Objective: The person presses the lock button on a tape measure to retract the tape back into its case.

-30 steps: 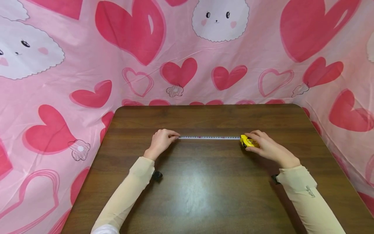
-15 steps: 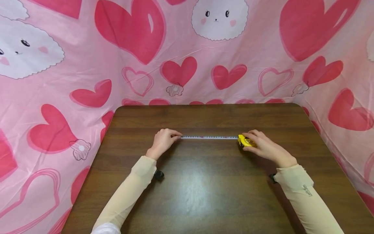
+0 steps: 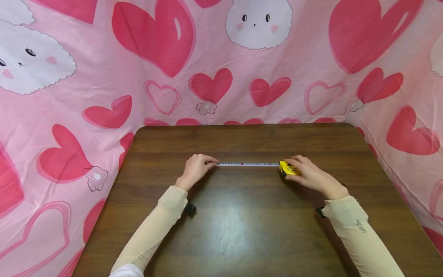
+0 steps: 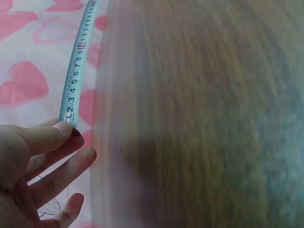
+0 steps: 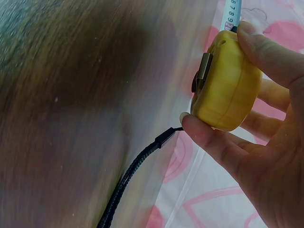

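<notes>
A yellow tape measure is in my right hand, gripped between thumb and fingers. Its white blade runs straight across to my left hand. There the thumb and a finger pinch the blade's end, while the other fingers are spread, as the left wrist view shows on my hand. Numbers on the blade read upward from the pinched end. In the right wrist view the tape measure shows a metal clip on its side, and a black strap hangs from it.
A brown wooden table lies under both hands. Pink cloth with hearts hangs behind it and along the sides. A black wrist device sits below the left cuff, another dark one by the right cuff.
Both hands have drawn closer together, the left moving slightly right and the right moving left. The stretch of blade between them has become shorter.
</notes>
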The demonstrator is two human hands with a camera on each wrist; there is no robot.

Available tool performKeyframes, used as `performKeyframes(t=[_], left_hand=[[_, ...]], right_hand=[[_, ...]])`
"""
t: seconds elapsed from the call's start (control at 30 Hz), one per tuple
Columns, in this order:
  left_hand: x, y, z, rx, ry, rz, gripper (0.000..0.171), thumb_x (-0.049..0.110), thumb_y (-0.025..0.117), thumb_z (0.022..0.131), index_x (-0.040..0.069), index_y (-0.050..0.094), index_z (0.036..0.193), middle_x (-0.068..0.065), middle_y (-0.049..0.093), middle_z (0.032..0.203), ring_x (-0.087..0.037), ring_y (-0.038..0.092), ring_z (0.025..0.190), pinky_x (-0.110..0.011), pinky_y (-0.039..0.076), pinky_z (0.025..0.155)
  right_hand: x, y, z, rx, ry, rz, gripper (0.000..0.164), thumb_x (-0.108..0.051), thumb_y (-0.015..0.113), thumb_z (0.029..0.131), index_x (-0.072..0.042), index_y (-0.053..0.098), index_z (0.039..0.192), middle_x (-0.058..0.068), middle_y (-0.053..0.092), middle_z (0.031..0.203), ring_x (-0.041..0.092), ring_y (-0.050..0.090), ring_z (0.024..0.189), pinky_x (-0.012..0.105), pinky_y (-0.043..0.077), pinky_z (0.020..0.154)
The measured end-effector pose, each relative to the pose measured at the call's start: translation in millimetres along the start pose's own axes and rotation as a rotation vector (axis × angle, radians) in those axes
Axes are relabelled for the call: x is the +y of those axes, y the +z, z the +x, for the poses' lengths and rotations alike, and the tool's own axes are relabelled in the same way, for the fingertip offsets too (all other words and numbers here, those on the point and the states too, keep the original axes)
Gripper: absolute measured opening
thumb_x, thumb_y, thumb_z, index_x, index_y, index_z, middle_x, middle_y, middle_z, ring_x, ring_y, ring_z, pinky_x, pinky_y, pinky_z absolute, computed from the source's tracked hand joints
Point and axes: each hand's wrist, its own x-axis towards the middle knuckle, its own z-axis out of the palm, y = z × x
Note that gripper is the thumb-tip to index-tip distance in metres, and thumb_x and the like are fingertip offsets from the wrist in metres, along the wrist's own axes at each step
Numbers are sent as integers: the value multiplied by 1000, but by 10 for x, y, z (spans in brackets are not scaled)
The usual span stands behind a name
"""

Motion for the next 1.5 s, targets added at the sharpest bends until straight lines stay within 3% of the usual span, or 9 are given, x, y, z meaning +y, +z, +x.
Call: performKeyframes(t=[0.57, 1.23, 1.5], left_hand=[[105, 40, 18, -27, -18, -17, 14, 21, 77, 96, 21, 85, 108, 0, 80, 108, -19, 73, 91, -41, 57, 78], [152, 89, 49, -1, 11, -36, 13, 21, 77, 96, 21, 85, 107, 1, 80, 104, -15, 70, 82, -38, 55, 74], [192, 84, 62, 1, 18, -26, 12, 22, 78, 95, 22, 85, 105, 2, 80, 103, -16, 73, 86, -41, 56, 76]], right_hand=[[-60, 27, 56, -16, -7, 2, 61, -25, 80, 93, 4, 58, 141, 24, 59, 128, 36, 56, 111, 58, 49, 98], [-161, 49, 115, -11, -22, 3, 61, -27, 80, 93, 4, 58, 141, 21, 60, 127, 33, 56, 111, 55, 50, 98], [-197, 53, 157, -8, -38, 3, 61, -26, 81, 93, 4, 59, 141, 20, 60, 126, 32, 57, 110, 53, 50, 97]])
